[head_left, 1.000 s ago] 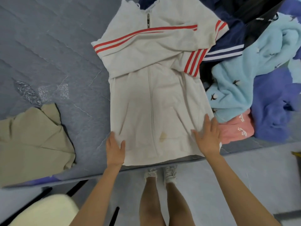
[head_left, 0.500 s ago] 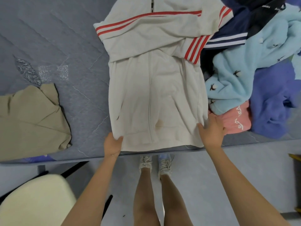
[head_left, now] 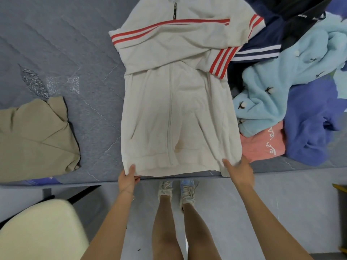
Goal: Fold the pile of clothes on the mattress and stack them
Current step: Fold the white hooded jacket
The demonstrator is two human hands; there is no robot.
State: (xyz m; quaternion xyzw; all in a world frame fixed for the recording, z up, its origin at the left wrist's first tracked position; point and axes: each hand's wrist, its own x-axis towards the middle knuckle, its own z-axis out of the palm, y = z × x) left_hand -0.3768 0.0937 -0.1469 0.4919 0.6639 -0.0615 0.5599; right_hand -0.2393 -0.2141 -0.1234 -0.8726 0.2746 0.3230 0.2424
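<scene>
The white jacket (head_left: 178, 113) lies zip-side up in the middle of the mattress (head_left: 56, 44). Its red-striped sleeves are crossed over the chest and its hem sits at the near edge. The left hand (head_left: 128, 178) pinches the near-left hem corner, thumb on top. The right hand (head_left: 239, 172) grasps the near-right corner the same way.

The step in hand looks like folding the hem away toward the collar. To do it well, both corners should probably rise together and travel level, so the side edges stay lined up and the crossed sleeves are not dragged loose. The crease can then be pressed flat.

Just right of the jacket is the unfolded pile: a navy garment (head_left: 262, 51), a light blue fleece (head_left: 281, 91), a pink top (head_left: 262, 145) and a purple garment (head_left: 315, 128). A folded beige garment (head_left: 33, 137) lies well apart on the left, a likely base for the stack. No basket or box shows. A cream chair (head_left: 37, 231) stands near left.
</scene>
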